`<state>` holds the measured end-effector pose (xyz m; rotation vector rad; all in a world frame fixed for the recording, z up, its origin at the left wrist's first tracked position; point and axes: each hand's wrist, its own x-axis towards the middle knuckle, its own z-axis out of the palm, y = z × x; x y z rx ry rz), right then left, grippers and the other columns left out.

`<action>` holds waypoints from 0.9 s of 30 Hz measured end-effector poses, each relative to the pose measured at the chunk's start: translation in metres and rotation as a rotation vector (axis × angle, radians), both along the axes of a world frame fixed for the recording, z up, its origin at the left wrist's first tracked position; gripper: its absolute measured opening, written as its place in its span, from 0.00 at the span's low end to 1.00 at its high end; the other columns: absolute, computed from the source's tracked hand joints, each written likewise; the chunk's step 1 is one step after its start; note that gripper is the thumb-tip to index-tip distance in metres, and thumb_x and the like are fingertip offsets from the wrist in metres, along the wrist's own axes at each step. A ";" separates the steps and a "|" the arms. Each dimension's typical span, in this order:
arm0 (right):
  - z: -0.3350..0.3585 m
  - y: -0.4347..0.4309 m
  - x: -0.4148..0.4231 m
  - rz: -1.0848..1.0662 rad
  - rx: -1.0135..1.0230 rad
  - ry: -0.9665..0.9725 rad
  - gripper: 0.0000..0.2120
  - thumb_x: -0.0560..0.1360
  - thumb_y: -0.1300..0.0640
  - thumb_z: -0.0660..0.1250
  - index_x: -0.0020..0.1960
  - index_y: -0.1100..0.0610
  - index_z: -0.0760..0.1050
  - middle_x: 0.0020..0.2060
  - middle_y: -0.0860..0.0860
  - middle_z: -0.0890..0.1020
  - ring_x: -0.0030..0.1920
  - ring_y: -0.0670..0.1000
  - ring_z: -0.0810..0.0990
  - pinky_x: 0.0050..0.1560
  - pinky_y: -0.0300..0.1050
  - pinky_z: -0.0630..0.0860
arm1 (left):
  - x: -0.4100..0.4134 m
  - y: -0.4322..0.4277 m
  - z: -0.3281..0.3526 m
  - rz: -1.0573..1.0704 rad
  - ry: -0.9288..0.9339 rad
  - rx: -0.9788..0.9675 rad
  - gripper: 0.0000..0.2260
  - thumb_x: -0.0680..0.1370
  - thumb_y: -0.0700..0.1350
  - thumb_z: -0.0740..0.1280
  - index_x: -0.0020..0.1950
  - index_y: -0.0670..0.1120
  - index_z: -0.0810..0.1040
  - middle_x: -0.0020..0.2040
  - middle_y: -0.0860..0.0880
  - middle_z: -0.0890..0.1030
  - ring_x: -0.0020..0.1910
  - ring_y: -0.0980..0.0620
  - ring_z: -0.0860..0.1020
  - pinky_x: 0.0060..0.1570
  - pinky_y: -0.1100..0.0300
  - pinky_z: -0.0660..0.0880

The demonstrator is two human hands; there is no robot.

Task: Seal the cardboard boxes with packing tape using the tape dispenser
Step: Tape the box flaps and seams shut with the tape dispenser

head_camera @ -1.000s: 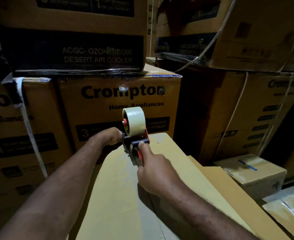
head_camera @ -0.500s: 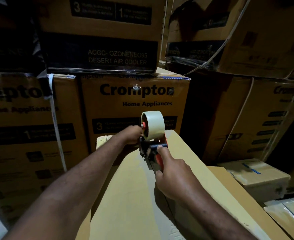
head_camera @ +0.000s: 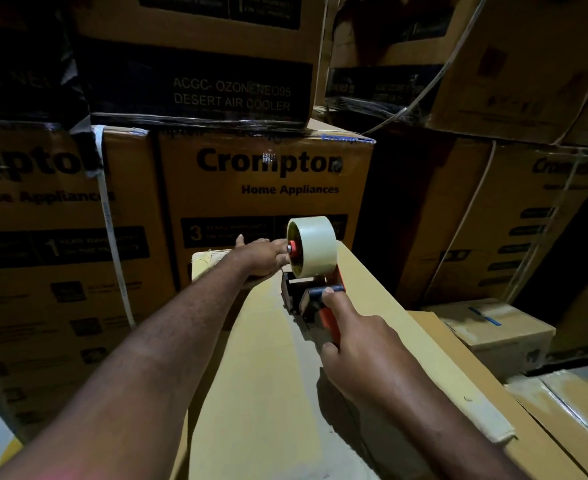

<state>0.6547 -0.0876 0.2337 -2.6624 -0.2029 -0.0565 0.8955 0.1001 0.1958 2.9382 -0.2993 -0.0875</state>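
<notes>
A long tan cardboard box lies in front of me, its top running away toward the stacked cartons. A red and black tape dispenser with a pale roll of tape sits on the box top near the far end. My right hand grips the dispenser's red handle, the thumb stretched forward onto the black bar. My left hand reaches to the box's far edge, just left of the roll, fingers laid flat over the edge; its fingertips are hidden behind the roll.
Large Crompton cooler cartons form a wall straight ahead and on both sides, with more stacked above. A small taped box stands on the right. Another carton lies at the lower right. A white strap hangs at the left.
The view has shifted, so the hands and dispenser sit further right in frame. My left hand has flattened and stretched along the box's far edge. My right hand keeps its grip on the handle.
</notes>
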 end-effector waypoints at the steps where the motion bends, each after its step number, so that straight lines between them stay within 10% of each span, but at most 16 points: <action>1: 0.000 -0.003 -0.009 0.003 -0.004 0.008 0.25 0.79 0.56 0.60 0.67 0.37 0.52 0.46 0.53 0.73 0.46 0.56 0.76 0.46 0.57 0.80 | -0.004 -0.002 0.000 0.011 -0.004 0.001 0.22 0.86 0.51 0.55 0.81 0.52 0.61 0.82 0.48 0.61 0.82 0.45 0.53 0.75 0.30 0.37; 27: -0.001 -0.021 -0.095 -0.060 -0.075 0.070 0.32 0.81 0.53 0.61 0.75 0.38 0.46 0.59 0.54 0.78 0.47 0.53 0.74 0.46 0.48 0.78 | -0.075 -0.011 -0.016 -0.049 0.022 0.030 0.25 0.85 0.61 0.49 0.82 0.57 0.57 0.83 0.57 0.50 0.82 0.51 0.46 0.73 0.29 0.37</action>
